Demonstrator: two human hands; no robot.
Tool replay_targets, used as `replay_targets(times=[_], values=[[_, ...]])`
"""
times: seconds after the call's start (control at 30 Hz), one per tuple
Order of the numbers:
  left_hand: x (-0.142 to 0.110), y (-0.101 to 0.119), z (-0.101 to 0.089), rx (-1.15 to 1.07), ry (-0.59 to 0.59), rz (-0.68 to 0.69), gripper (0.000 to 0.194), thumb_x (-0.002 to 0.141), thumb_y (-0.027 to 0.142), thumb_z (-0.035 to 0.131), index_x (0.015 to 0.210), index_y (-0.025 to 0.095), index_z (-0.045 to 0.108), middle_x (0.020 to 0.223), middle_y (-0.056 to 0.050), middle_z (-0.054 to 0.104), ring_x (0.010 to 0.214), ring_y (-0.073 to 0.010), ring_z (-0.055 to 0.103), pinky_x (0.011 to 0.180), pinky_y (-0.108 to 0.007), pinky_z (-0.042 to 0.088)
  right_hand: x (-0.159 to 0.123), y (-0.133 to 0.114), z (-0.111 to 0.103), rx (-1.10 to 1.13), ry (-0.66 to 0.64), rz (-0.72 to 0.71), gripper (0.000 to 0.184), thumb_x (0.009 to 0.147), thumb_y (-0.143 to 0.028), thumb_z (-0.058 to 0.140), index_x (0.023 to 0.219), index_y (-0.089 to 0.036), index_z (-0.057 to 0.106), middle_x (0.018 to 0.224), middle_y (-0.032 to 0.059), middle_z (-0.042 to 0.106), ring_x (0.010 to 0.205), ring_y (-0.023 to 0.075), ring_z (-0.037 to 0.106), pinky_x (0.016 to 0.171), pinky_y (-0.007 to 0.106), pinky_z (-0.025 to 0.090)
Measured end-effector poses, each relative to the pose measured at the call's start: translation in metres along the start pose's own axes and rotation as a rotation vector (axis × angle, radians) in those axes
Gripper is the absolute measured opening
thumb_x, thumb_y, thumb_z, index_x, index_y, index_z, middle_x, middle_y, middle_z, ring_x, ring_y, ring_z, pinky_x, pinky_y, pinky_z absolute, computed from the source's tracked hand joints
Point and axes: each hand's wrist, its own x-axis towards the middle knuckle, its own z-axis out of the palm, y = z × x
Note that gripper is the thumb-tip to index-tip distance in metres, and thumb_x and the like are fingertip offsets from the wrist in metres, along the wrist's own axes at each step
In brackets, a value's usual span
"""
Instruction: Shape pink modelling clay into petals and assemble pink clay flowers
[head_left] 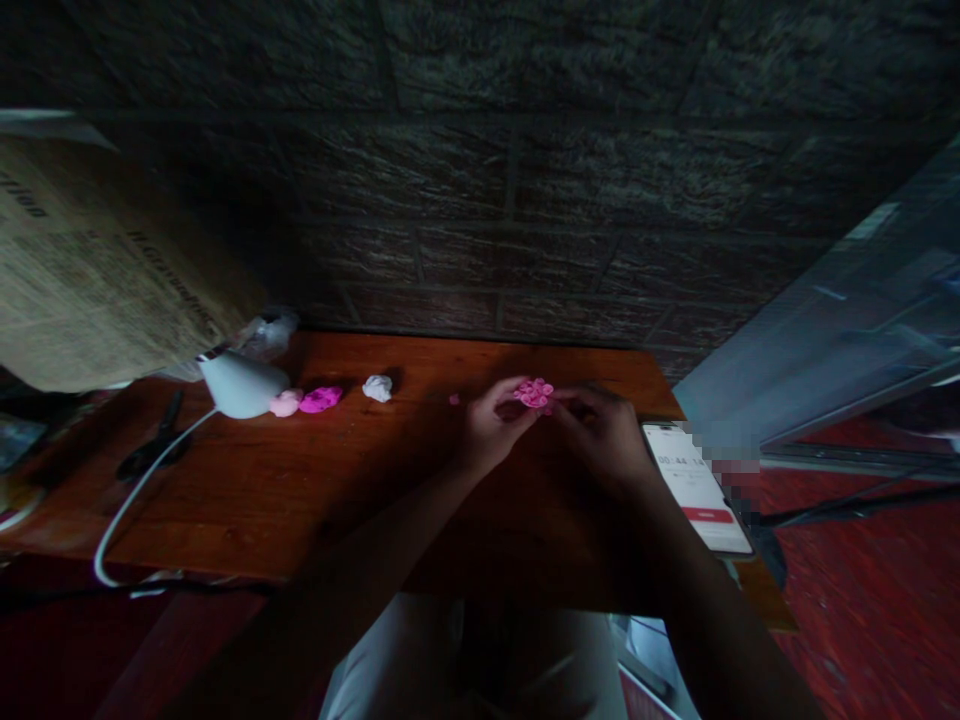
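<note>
Over the middle of the wooden table, my left hand (491,425) is closed on a small pink flower-like piece (534,392) made of many curled petals, perhaps of clay. My right hand (600,430) comes in from the other side, its fingers pinched together at the piece's right edge. Whether a separate bit is between those fingertips is too dark and small to see. A tiny pink bit (454,399) lies on the table left of my left hand. Farther left sit a white lump (377,388), a magenta lump (321,400) and a pale pink lump (286,403).
A lamp with a white base (241,385) and newsprint-patterned shade (112,260) stands at the left, its white cord (142,490) crossing the table (247,490). Black scissors (157,445) lie behind the cord. A phone (697,490) showing a timer rests at the right edge. A brick wall (465,200) rises behind.
</note>
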Motion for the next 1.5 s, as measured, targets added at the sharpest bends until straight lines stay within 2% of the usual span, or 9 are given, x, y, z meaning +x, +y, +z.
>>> replay_targets(times=[0.13,0.5,0.77,0.97,1.2,1.5], values=[[-0.001,0.000,-0.001,0.040,-0.009,0.007,0.043,0.077,0.033,0.082,0.115,0.018,0.069,0.108,-0.010,0.078,0.092,-0.0184,0.076,0.081,-0.030,0.062,-0.001,0.000,0.001,-0.049,0.006,-0.021,0.014,0.091,-0.029,0.064,0.094,-0.023,0.077,0.081,0.0042,0.074,0.067,0.0183,0.067,0.066,0.030,0.052],[-0.002,-0.003,-0.001,0.050,-0.007,-0.004,0.044,0.077,0.034,0.083,0.117,0.019,0.070,0.107,-0.010,0.079,0.090,-0.0188,0.077,0.083,-0.031,0.063,-0.001,-0.002,0.002,-0.097,0.003,-0.026,0.013,0.091,-0.030,0.064,0.093,-0.023,0.075,0.082,0.0043,0.074,0.067,0.0184,0.066,0.066,0.031,0.052],[-0.003,0.002,-0.002,0.159,0.015,0.097,0.046,0.078,0.034,0.082,0.120,0.020,0.070,0.108,-0.010,0.078,0.083,-0.0170,0.076,0.076,-0.029,0.064,-0.002,0.005,0.008,0.006,0.019,0.061,0.017,0.089,-0.033,0.067,0.097,-0.023,0.076,0.089,0.0063,0.077,0.073,0.0205,0.070,0.066,0.032,0.054],[-0.003,0.003,-0.003,0.244,0.049,0.148,0.042,0.080,0.026,0.078,0.121,0.021,0.071,0.106,-0.009,0.078,0.078,-0.0160,0.075,0.073,-0.029,0.064,-0.004,0.006,0.014,0.082,0.013,0.100,0.018,0.090,-0.035,0.066,0.098,-0.022,0.076,0.093,0.0065,0.078,0.080,0.0214,0.072,0.074,0.034,0.055],[-0.002,0.001,-0.002,0.185,0.062,0.083,0.043,0.078,0.027,0.079,0.119,0.019,0.072,0.102,-0.008,0.079,0.078,-0.0168,0.075,0.071,-0.028,0.063,-0.006,0.002,0.016,0.070,0.040,0.089,0.017,0.090,-0.034,0.066,0.098,-0.022,0.077,0.094,0.0065,0.078,0.078,0.0207,0.071,0.072,0.034,0.054],[-0.002,-0.006,-0.003,0.061,0.033,-0.027,0.048,0.076,0.027,0.082,0.122,0.018,0.069,0.106,-0.010,0.079,0.088,-0.0191,0.077,0.082,-0.032,0.063,-0.006,0.006,0.014,0.102,0.099,0.132,0.019,0.089,-0.035,0.068,0.099,-0.021,0.077,0.098,0.0078,0.079,0.082,0.0228,0.073,0.074,0.035,0.055]])
